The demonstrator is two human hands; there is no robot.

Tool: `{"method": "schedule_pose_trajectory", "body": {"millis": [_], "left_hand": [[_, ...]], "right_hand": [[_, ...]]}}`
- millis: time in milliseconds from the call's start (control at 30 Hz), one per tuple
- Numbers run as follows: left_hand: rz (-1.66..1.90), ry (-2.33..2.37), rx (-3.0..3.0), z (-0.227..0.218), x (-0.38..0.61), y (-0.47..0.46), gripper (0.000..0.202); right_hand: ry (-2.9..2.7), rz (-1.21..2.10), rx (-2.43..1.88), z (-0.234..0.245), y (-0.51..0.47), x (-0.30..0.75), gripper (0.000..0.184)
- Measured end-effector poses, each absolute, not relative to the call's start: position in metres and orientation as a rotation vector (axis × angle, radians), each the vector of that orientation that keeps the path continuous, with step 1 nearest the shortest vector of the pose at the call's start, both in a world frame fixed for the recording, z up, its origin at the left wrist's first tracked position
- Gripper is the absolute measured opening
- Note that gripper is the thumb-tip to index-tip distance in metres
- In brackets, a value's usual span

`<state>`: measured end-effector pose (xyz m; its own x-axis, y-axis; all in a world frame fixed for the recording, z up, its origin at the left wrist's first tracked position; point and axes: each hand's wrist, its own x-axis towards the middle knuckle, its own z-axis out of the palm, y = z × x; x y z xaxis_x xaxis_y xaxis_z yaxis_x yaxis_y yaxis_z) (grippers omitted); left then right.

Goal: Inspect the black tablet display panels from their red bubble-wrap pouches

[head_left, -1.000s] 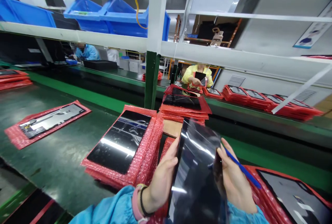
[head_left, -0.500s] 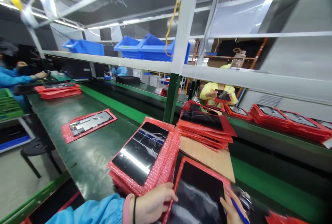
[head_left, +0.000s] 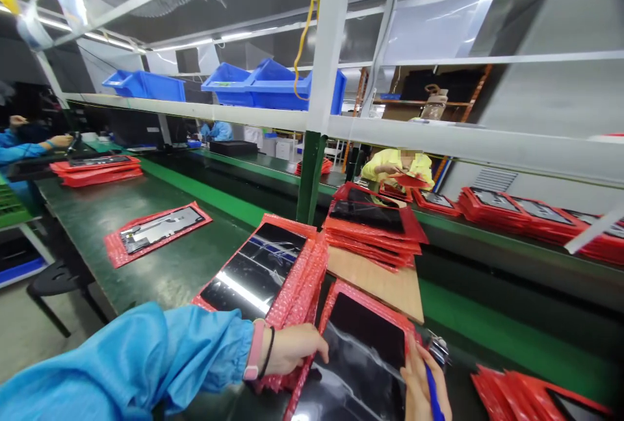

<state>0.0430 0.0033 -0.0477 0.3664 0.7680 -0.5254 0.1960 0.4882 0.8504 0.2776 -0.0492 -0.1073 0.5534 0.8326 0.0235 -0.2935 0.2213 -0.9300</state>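
A glossy black panel (head_left: 363, 356) lies in red bubble wrap near the bottom middle of the green bench. My left hand (head_left: 292, 347), in a blue sleeve with a pink band and black wrist cord, has closed fingers pinching the wrap at the panel's left edge. My right hand (head_left: 422, 385) rests on the panel's right edge, fingers curled round a blue pen (head_left: 432, 396). To the left sits a stack of red-wrapped panels (head_left: 258, 271).
Brown cardboard (head_left: 380, 281) lies behind the panel, with another red stack (head_left: 373, 223) beyond. A single wrapped panel (head_left: 156, 231) lies on the green belt (head_left: 121, 206). A person in yellow (head_left: 397, 164) works opposite; a blue-sleeved co-worker (head_left: 29, 145) is far left. Blue bins (head_left: 273, 83) sit overhead.
The black panel, held upright a second ago, has come down flat into the red wrap. My view lifted and swung left; my left arm now reaches across from the left.
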Motion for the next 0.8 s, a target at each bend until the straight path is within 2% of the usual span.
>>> {"method": "schedule_pose_trajectory", "body": {"millis": [133,267,533,600,667,733,800], "left_hand": [[0.428,1.293,1.077,-0.031,0.049,-0.003,0.024],[0.559,1.271,1.117,-0.011,0.053,-0.009,0.009],[0.661,0.958,1.111,0.019,0.074,-0.004,0.028],[0.686,0.903,1.140,0.033,0.063,0.000,0.032],[0.744,0.878,1.173,0.049,0.038,0.006,0.036],[0.796,0.870,1.172,0.065,0.001,0.015,0.039],[0.842,0.885,1.085,0.077,-0.041,0.026,0.048]], "right_hand": [[-0.645,0.834,-1.112,-0.097,-0.056,0.269,0.049],[-0.629,0.802,-1.126,-0.097,-0.057,0.268,0.051],[-0.807,0.670,-1.198,-0.093,-0.062,0.273,0.043],[-1.011,0.534,-1.197,-0.092,-0.064,0.289,0.033],[-1.367,0.189,-1.213,-0.094,-0.063,0.309,0.026],[-1.558,-0.130,-1.312,-0.100,-0.060,0.328,0.031],[-1.575,-0.275,-1.445,-0.109,-0.054,0.341,0.035]]}}
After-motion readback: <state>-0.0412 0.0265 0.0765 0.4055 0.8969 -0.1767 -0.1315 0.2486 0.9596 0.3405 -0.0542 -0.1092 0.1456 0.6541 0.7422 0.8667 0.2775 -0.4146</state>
